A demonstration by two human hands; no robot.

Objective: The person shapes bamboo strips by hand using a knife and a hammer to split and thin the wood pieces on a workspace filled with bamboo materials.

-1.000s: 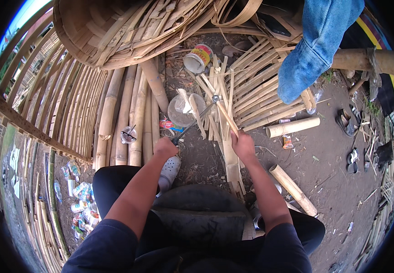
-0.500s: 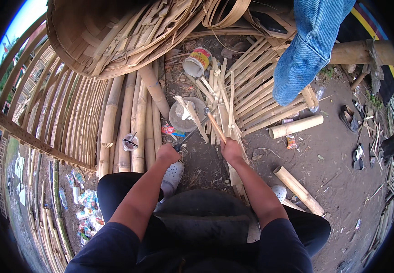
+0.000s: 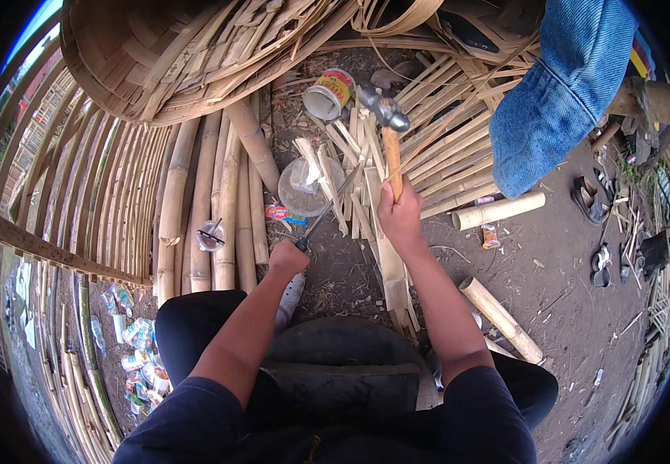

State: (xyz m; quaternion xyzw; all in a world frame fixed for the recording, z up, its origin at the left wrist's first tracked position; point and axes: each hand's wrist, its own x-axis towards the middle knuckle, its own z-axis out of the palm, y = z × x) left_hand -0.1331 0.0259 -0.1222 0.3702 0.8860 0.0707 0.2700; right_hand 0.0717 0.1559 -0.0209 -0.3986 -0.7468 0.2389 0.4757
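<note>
In my right hand (image 3: 401,215) is a hammer (image 3: 392,151) with a wooden handle and a metal head, raised above the split bamboo strips. My left hand (image 3: 287,261) grips the black handle of a long thin metal tool (image 3: 320,223), whose exact kind I cannot make out. Its shaft slants up and away past a light split bamboo piece (image 3: 325,179); whether they touch I cannot tell. That piece lies over a round grey base (image 3: 295,198). Beside it, flat bamboo slats (image 3: 385,255) run back toward me.
Whole bamboo poles (image 3: 236,209) and a slatted bamboo frame (image 3: 111,178) stand left. Woven basketry (image 3: 126,69) overhangs the far left. A tin can (image 3: 329,93) lies beyond the base. A denim-covered limb (image 3: 555,100) hangs at far right, near cut bamboo tubes (image 3: 501,317).
My right hand has risen away from me, lifting the hammer head from beside the metal tool. The left hand has barely moved. The denim-covered limb has shifted right in the view.
</note>
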